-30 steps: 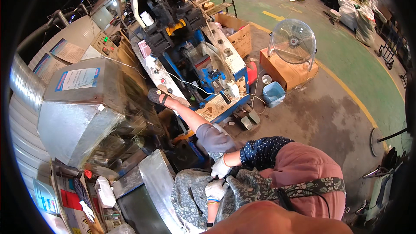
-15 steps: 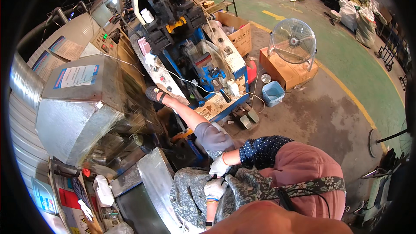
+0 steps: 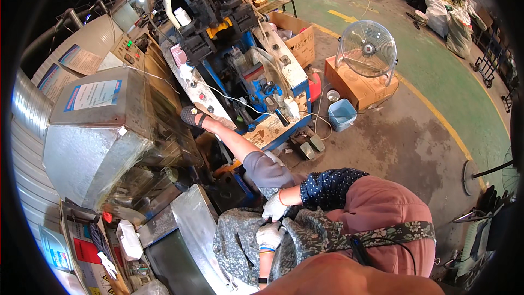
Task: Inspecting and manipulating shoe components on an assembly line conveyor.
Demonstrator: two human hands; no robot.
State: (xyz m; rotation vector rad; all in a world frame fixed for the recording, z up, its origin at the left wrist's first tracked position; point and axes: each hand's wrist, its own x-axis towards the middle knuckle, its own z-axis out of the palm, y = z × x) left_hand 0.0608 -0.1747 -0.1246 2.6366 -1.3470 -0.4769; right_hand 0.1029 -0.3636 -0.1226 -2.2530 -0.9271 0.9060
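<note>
Both my hands wear white gloves and are close together over the grey floral apron (image 3: 240, 240) in my lap. My right hand (image 3: 274, 207), below a navy dotted sleeve (image 3: 333, 188), has its fingers curled downward. Just below it, my left hand (image 3: 269, 235) is closed, with coloured bands and a dark strap on the wrist. A small dark patch shows between the two hands; what they hold there is too small to make out. My bare leg (image 3: 234, 139) stretches up and left, its sandal (image 3: 194, 116) resting on the machine's edge.
A worn white-and-blue machine (image 3: 273, 134) stands ahead. A metal hood (image 3: 90, 131) and a slanted metal sheet (image 3: 194, 221) are at left. To the right are a blue bucket (image 3: 342, 114), foot pedals (image 3: 311, 147) and a fan (image 3: 368, 49) on a cardboard box (image 3: 355, 90).
The view has shifted very slightly. My hands stay together over the apron in nearly the same pose, and my leg remains on the machine.
</note>
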